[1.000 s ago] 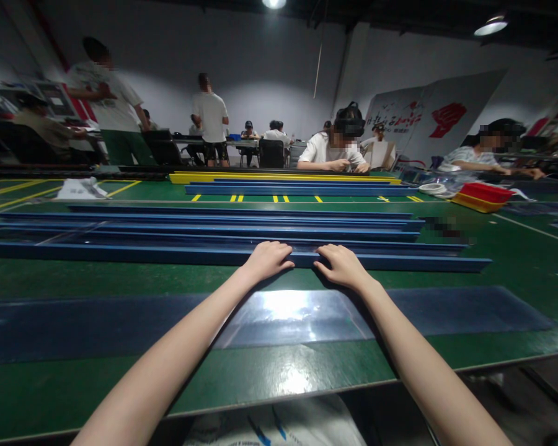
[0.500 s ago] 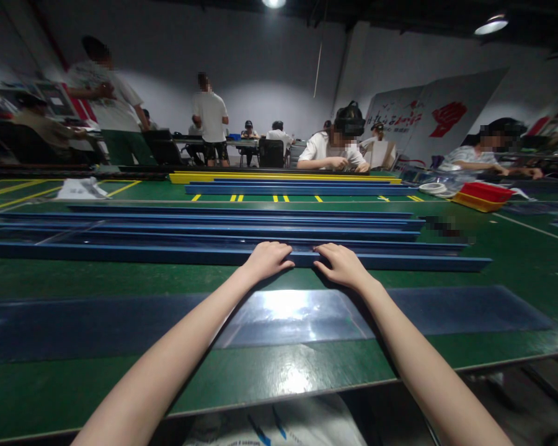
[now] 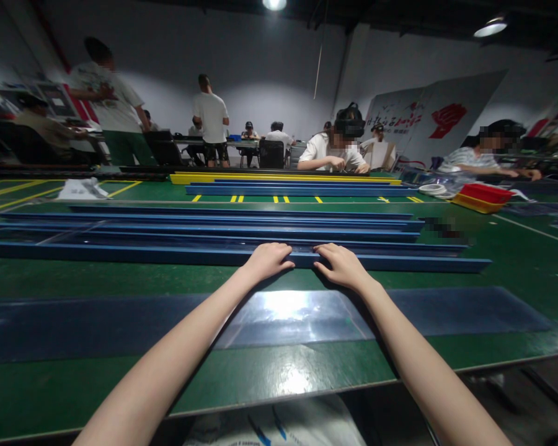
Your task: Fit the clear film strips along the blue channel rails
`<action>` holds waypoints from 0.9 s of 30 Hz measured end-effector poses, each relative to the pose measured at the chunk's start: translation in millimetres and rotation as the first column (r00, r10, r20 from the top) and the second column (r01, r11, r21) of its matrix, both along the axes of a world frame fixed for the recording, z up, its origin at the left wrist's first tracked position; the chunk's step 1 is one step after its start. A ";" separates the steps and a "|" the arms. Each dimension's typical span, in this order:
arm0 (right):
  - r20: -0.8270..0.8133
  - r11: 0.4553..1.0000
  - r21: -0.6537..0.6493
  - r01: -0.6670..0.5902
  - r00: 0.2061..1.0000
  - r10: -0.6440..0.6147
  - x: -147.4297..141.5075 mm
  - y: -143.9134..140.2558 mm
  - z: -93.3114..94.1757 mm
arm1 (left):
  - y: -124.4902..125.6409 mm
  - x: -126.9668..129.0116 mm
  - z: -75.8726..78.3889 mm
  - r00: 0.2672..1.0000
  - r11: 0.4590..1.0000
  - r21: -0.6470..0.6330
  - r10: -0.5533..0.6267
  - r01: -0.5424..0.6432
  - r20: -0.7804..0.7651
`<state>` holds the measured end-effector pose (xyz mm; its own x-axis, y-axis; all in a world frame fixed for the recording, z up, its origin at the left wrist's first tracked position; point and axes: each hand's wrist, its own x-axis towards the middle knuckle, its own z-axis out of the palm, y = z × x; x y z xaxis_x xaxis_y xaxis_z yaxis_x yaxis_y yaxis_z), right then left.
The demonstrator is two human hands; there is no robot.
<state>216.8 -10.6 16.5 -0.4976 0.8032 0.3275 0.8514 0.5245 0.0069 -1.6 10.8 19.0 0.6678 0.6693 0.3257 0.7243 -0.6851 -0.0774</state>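
Both my hands rest on the nearest long blue channel strip (image 3: 413,264), which lies crosswise on the green table (image 3: 279,371). My left hand (image 3: 268,260) curls over its near wall, thumb in front and fingers behind. A short gap to the right, my right hand (image 3: 338,263) grips the same strip in the same way. The fingertips behind the wall are partly hidden. Between my forearms and beyond them lies a flat, clear plastic sheet (image 3: 167,319), shining under the lamp.
More blue strips (image 3: 242,210) lie just behind. Farther back are a yellow strip (image 3: 283,179), a white crumpled packet (image 3: 81,188) and a red tray (image 3: 486,193). A co-worker (image 3: 325,152) sits across the table, another person (image 3: 474,158) at the right.
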 end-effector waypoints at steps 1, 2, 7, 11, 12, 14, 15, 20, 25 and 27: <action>0.001 1.000 0.000 -0.001 1.000 0.001 0.0 0.0 0.0 | 0.0 -0.2 0.0 1.000 1.000 -0.004 -0.001 0.001 0.004; 0.002 1.000 -0.001 -0.002 1.000 0.002 -0.1 0.1 0.0 | 0.1 -0.4 0.0 1.000 1.000 -0.007 0.000 0.000 0.008; 0.005 1.000 0.001 -0.004 1.000 0.004 0.4 0.4 0.0 | 0.8 -1.0 0.0 0.999 0.999 -0.038 0.031 -0.029 0.034; 0.014 1.000 0.000 -0.003 1.000 0.003 0.8 0.6 -0.1 | 1.9 -1.0 -1.0 0.998 0.998 -0.046 0.044 -0.042 0.048; 0.014 1.000 -0.002 -0.004 1.000 0.004 0.9 0.6 0.0 | 2.1 -1.0 -1.3 0.998 0.998 -0.045 0.046 -0.044 0.050; 0.008 1.000 -0.006 -0.007 1.000 0.007 0.8 0.5 0.1 | 2.3 -1.0 -1.8 0.997 0.998 -0.043 0.048 -0.046 0.052; 0.005 1.000 -0.007 -0.007 1.000 0.007 0.8 0.5 0.2 | 2.4 -1.1 -2.0 0.997 0.998 -0.042 0.049 -0.047 0.052; 0.002 1.000 -0.007 -0.006 1.000 0.006 1.0 1.4 -0.3 | 2.4 -1.2 -1.6 0.997 0.998 -0.039 0.058 -0.057 0.049; 0.013 1.000 -0.005 -0.005 1.000 0.005 1.2 1.7 -0.2 | 0.9 -0.9 0.3 0.997 0.996 -0.047 0.072 -0.071 0.033; 0.015 1.000 -0.001 -0.001 1.000 0.001 0.9 1.4 0.4 | 0.4 -1.1 0.6 0.997 0.997 -0.047 0.069 -0.067 0.036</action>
<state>217.7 -9.2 16.9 -0.5031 0.8032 0.3191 0.8506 0.5254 0.0186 -2.6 11.2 19.5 0.6080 0.7277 0.3176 0.7712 -0.6363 -0.0185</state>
